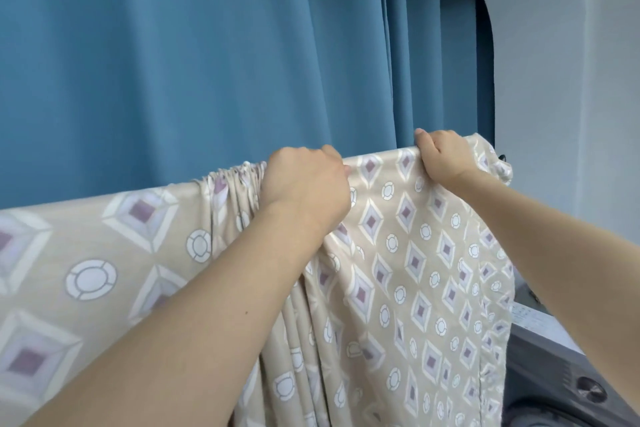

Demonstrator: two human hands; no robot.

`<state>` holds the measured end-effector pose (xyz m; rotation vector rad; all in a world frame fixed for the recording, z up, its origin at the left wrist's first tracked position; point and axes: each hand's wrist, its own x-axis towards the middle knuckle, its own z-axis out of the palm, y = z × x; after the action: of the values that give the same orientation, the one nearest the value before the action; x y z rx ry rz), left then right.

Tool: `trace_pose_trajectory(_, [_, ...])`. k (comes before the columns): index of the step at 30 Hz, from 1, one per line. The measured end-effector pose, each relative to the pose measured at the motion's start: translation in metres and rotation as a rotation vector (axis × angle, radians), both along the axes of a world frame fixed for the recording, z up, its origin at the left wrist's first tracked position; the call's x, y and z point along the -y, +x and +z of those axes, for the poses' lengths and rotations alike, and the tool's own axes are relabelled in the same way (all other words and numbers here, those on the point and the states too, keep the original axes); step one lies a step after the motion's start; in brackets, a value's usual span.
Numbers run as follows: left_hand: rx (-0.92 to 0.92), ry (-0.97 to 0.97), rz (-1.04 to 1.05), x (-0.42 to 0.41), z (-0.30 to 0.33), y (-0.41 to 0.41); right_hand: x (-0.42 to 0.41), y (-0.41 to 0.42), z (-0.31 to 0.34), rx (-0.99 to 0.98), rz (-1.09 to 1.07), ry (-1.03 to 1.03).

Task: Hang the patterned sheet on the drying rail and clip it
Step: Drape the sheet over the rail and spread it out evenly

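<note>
The patterned sheet (pixel 398 253), beige with purple diamonds and white rings, hangs draped over a rail that the cloth hides along its whole length. My left hand (pixel 304 180) grips the sheet's top fold near the middle, where the cloth is bunched into pleats just to its left. My right hand (pixel 441 154) grips the top fold further right, close to the sheet's right end. Between the two hands the cloth lies stretched and smooth. No clip is visible.
A blue curtain (pixel 207 62) hangs directly behind the sheet. A pale wall (pixel 571 80) stands at the right. A dark grey appliance with a round knob (pixel 588 388) sits low at the right, beside the sheet's hanging edge.
</note>
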<state>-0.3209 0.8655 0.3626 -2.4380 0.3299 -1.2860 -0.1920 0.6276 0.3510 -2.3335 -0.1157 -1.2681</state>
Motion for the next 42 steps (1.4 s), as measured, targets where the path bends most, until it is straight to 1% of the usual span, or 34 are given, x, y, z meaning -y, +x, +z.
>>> trace_pose_trajectory(2, [-0.030,-0.009,-0.002,0.003,0.001,0.003,-0.004,-0.009,0.002,-0.009,0.010,-0.039])
trace_pose_trajectory(6, [-0.066,-0.010,0.004,0.005,0.004,0.005,-0.042,-0.038,0.002,0.032,0.261,-0.043])
trace_pose_trajectory(8, [-0.092,-0.023,0.018,0.006,0.003,0.004,-0.060,-0.046,-0.001,0.007,0.306,-0.070])
trace_pose_trajectory(10, [-0.117,-0.028,0.040,0.004,0.001,0.003,-0.072,-0.050,-0.006,0.002,0.285,-0.093])
trace_pose_trajectory(13, [-0.138,0.000,0.083,-0.004,0.004,-0.003,-0.079,-0.052,-0.005,-0.009,0.223,-0.005])
trace_pose_trajectory(16, [-0.163,0.053,0.124,-0.019,0.008,-0.015,-0.086,-0.058,-0.003,-0.011,0.172,0.039])
trace_pose_trajectory(23, [-0.135,0.129,0.026,-0.070,0.009,-0.042,-0.095,-0.065,-0.004,-0.016,0.098,0.029])
trace_pose_trajectory(25, [-0.117,0.152,0.011,-0.083,0.009,-0.051,-0.092,-0.067,-0.003,-0.044,0.079,0.035])
trace_pose_trajectory(29, [-0.070,0.126,-0.006,-0.101,0.004,-0.063,-0.095,-0.076,0.003,-0.167,0.030,0.063])
trace_pose_trajectory(31, [-0.072,0.118,0.010,-0.106,0.004,-0.064,-0.105,-0.085,0.007,-0.213,0.026,0.045])
trace_pose_trajectory(35, [-0.088,0.093,0.020,-0.106,0.005,-0.064,-0.140,-0.113,0.009,-0.106,0.181,-0.008])
trace_pose_trajectory(37, [-0.102,0.087,0.021,-0.103,0.005,-0.065,-0.158,-0.121,0.006,-0.100,0.238,-0.031])
trace_pose_trajectory(40, [-0.127,0.100,0.023,-0.099,0.004,-0.069,-0.173,-0.116,-0.002,-0.037,0.145,-0.062])
trace_pose_trajectory(42, [-0.139,0.094,0.014,-0.099,0.003,-0.074,-0.176,-0.112,-0.005,0.036,0.104,-0.028])
